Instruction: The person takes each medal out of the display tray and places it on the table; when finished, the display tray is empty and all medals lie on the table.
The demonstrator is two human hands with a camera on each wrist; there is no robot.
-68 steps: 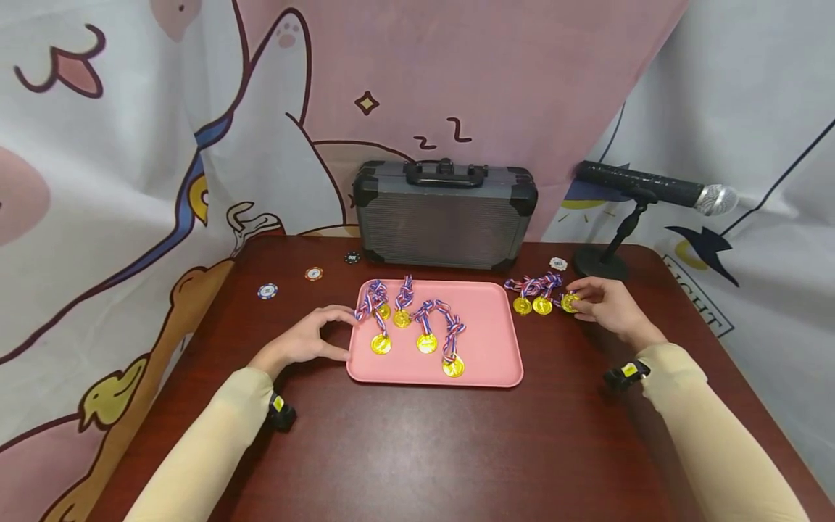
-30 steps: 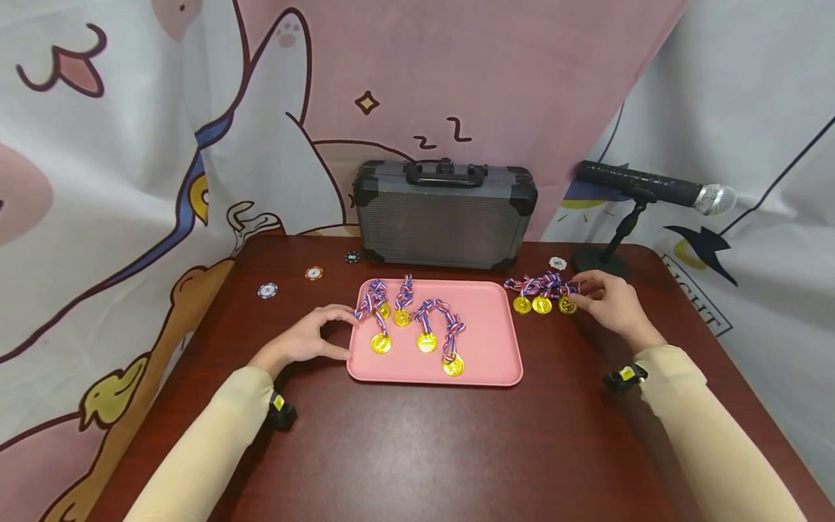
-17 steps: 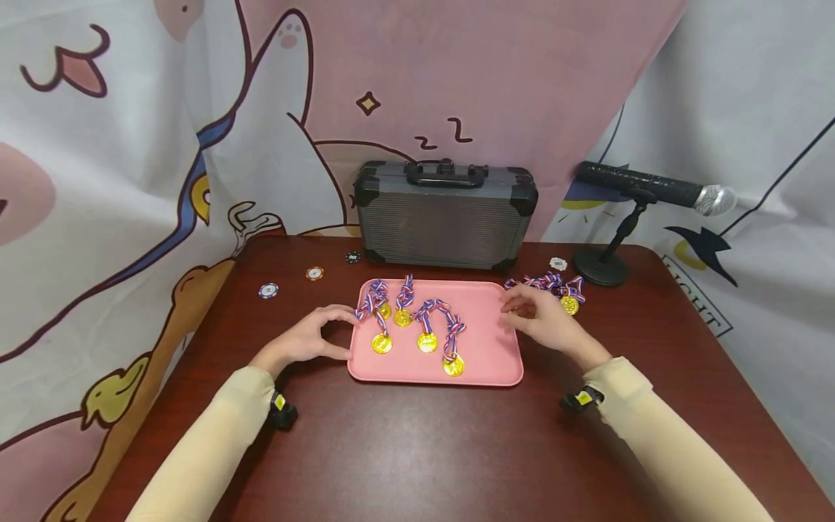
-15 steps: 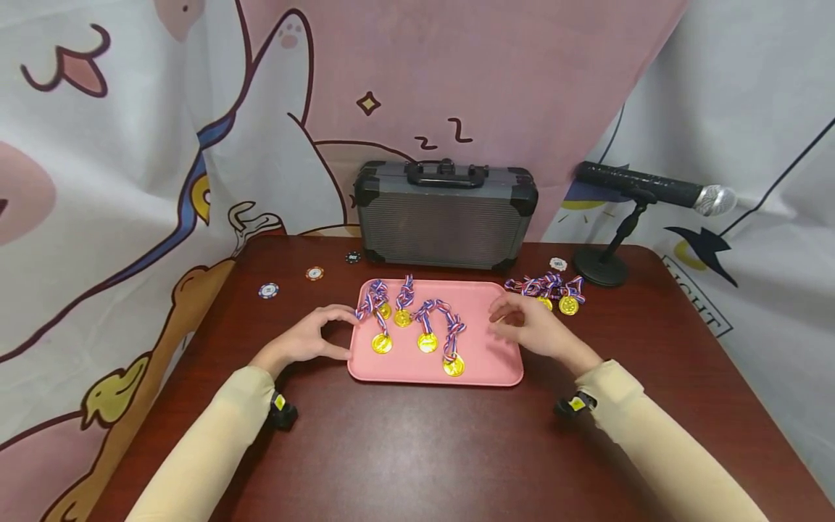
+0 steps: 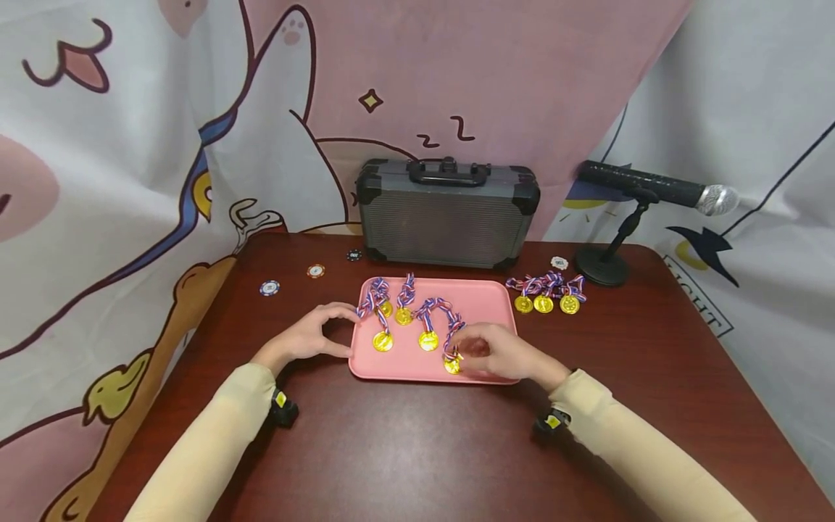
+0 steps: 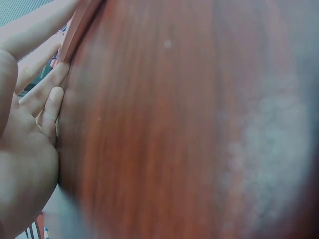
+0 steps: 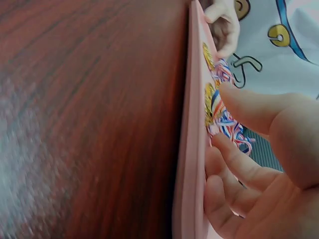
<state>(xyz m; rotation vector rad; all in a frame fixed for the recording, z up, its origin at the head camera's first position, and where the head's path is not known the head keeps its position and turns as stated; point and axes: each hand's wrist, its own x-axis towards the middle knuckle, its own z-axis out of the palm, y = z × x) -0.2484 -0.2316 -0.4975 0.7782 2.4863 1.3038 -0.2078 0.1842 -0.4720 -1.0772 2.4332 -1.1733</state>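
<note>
Several gold medals with striped ribbons lie on a pink tray (image 5: 483,290). My left hand (image 5: 312,333) is at the tray's left edge, its fingertips and thumb spread apart along the rim. My right hand (image 5: 499,351) is over the tray's front right part. Its thumb and fingers are apart at the frontmost medal (image 5: 452,365) and its ribbon. In the right wrist view a medal (image 7: 209,102) shows in the gap between thumb and fingers. Another medal (image 5: 428,341) lies to the left. The left wrist view shows the left fingers against the tray's side (image 6: 79,32).
Right of the tray lie three more medals (image 5: 543,304) with bunched ribbons. A grey case (image 5: 450,225) stands behind the tray. A microphone on a stand (image 5: 642,185) is at the back right. Poker chips (image 5: 269,288) lie at the back of the brown table (image 5: 404,449).
My right hand has let go of the rightmost medal outside the tray, then moved left and toward me, over the tray to the frontmost medal. The left hand has stayed at the tray's edge.
</note>
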